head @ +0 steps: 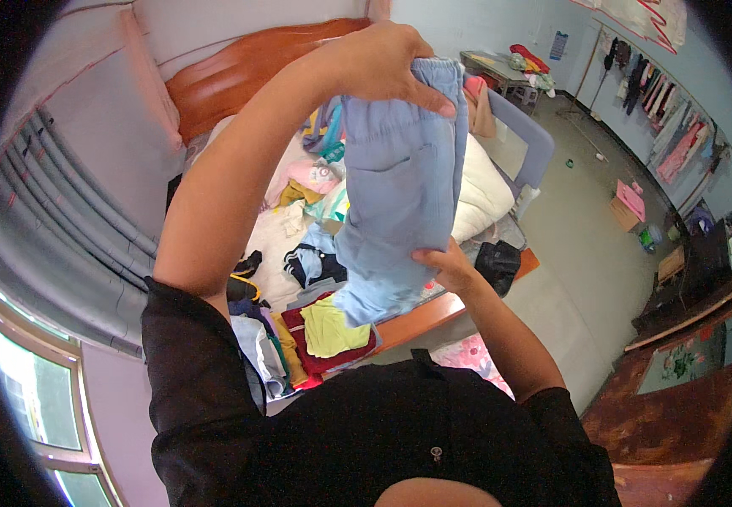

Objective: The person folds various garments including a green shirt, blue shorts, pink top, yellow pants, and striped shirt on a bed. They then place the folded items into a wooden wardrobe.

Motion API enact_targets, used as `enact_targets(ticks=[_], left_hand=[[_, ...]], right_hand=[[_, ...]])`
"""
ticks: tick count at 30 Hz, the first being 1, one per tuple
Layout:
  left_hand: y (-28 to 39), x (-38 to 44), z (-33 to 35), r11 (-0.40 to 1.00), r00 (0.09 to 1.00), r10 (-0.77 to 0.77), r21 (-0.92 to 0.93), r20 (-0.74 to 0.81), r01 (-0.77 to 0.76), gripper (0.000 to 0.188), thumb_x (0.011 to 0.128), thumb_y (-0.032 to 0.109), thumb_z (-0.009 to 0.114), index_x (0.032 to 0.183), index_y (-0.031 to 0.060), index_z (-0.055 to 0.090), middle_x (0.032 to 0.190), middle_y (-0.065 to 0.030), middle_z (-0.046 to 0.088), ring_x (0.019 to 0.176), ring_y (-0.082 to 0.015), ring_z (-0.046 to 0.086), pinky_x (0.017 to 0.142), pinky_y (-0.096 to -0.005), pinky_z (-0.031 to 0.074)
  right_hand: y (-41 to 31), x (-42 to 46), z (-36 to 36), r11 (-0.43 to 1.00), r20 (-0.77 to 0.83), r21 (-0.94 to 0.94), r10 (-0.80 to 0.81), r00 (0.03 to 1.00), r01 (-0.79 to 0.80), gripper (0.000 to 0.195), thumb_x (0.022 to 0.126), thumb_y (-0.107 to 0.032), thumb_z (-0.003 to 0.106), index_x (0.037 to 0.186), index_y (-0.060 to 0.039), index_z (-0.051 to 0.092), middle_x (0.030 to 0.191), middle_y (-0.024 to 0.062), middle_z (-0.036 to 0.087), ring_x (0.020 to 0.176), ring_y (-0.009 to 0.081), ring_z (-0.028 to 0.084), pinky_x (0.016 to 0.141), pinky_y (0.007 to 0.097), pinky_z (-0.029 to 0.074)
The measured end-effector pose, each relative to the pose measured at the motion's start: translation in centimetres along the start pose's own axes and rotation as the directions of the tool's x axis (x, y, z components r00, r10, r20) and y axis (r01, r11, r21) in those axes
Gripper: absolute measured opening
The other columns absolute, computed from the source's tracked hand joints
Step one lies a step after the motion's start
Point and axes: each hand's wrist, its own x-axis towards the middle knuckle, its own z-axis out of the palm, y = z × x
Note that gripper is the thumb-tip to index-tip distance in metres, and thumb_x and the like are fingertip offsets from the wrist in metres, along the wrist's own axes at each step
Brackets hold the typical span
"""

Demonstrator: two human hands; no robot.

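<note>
A pair of light blue trousers [397, 190] with an elastic waistband and a patch pocket hangs in front of me, folded lengthwise. My left hand [397, 63] grips the waistband at the top, thumb over the near side. Lower down, my right hand [445, 263] pinches the outer edge of the leg. Below the trousers, a yellow-green garment [335, 331] lies folded on a dark red one [296, 320] near the bed's front edge. Loose clothes, among them a dark blue and light blue garment [315, 256], are spread on the bed [271, 266].
A wooden headboard [233, 70] rises behind the bed. A cream quilt [483, 190] and a grey-blue bed rail [534, 136] are at the right side. A black bag-like item [497, 266] sits at the corner. Clothes hang on a rack [663, 101] along the far wall.
</note>
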Motion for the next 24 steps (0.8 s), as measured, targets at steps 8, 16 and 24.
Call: enact_targets(ticks=[8,16,24], left_hand=[[-5.7,-1.6,-1.5,0.964,0.957,-0.262,0.079,0.126,0.253,0.061,0.065,0.056,0.075,0.085,-0.0011,0.069,0.076,-0.0095,0.066,0.073,-0.0210,0.065,0.064,-0.0336,0.051],[-13.0,-8.1,10.7,0.959,0.717,-0.233,0.034,0.656,0.281,0.074,0.067,0.068,0.063,0.090,-0.0023,0.068,0.081,-0.0149,0.066,0.073,-0.0244,0.063,0.064,-0.0355,0.050],[-3.5,-17.6,28.5,0.477,0.901,0.208,-0.843,0.381,0.246,0.035,0.084,0.022,0.057,0.110,-0.0013,0.062,0.104,-0.0135,0.065,0.090,-0.0159,0.057,0.084,-0.0308,0.045]], right_hand=[[-2.3,-2.5,3.9,0.952,0.090,0.203,0.214,0.973,-0.228,0.073,0.075,-0.031,0.074,0.127,0.0074,0.040,0.114,0.0190,0.056,0.106,0.0265,0.056,0.092,0.0379,0.044],[-5.9,-9.0,7.7,0.928,0.430,-0.373,0.191,0.882,-0.019,0.047,0.073,-0.012,0.076,0.113,0.0038,0.057,0.107,0.0111,0.064,0.102,0.0176,0.058,0.092,0.0334,0.043],[-8.4,-5.5,5.9,0.868,0.199,-0.485,-0.010,0.980,0.107,0.026,0.079,-0.010,0.071,0.103,-0.0019,0.066,0.097,0.0054,0.068,0.089,0.0121,0.061,0.083,0.0279,0.048]])
